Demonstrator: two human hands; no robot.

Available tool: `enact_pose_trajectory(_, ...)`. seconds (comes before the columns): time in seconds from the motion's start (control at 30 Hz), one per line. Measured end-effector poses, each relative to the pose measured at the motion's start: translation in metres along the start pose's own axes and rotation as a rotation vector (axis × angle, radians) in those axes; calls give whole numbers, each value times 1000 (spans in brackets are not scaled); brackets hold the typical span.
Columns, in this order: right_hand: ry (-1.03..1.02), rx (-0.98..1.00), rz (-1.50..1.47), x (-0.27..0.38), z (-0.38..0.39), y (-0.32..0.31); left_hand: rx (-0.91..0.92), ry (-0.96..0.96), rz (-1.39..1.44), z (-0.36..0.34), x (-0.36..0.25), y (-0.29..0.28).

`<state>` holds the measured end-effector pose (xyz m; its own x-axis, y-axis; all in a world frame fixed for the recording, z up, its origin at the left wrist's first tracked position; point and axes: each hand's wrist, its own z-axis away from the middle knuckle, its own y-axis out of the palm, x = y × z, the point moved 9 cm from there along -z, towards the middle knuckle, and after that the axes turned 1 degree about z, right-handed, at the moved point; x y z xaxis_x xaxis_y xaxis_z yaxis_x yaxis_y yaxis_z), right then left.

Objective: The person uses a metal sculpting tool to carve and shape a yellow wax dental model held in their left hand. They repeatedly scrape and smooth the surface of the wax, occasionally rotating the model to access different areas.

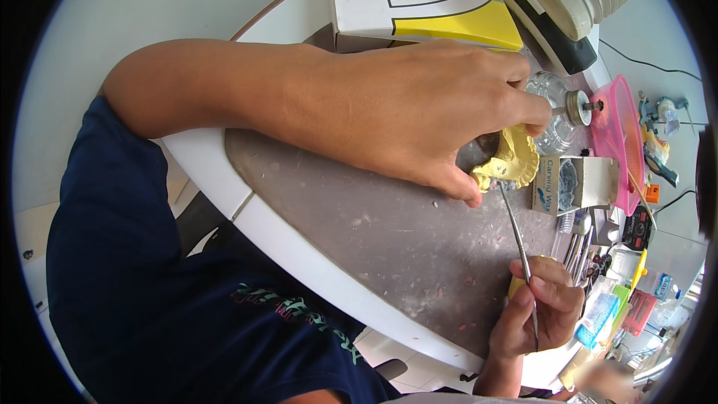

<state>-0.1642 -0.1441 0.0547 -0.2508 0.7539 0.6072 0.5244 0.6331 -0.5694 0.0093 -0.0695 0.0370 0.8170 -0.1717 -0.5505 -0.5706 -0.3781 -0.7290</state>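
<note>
My left hand [449,105] reaches across from the left and grips a yellow plaster dental cast [517,158] between thumb and fingers, low over the grey worktop. The cast is arch-shaped, with a small greyish patch on its near rim. At the lower right, my right hand [544,303] pinches a thin metal dental carver [517,236] between thumb and fingertips. The carver's far tip meets the near rim of the cast, by the greyish patch. My left fingers hide part of the cast's far side.
Behind my left hand lies a white and yellow cardboard box [426,0]. Right of the cast stand a glass spirit burner [553,108], a small open box [598,179] of grey wax and a pink basket [617,116]. Several metal tools [577,247] lie nearer. Shavings dot the worktop [351,217].
</note>
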Motion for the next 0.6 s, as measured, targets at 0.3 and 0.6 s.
enact_pose_trajectory(0.3,23,2,-8,0,0,1,-13,29,1,1,-2,0)
enact_pose_trajectory(0.6,22,-11,-18,-1,-1,1,-5,18,8,0,-1,0)
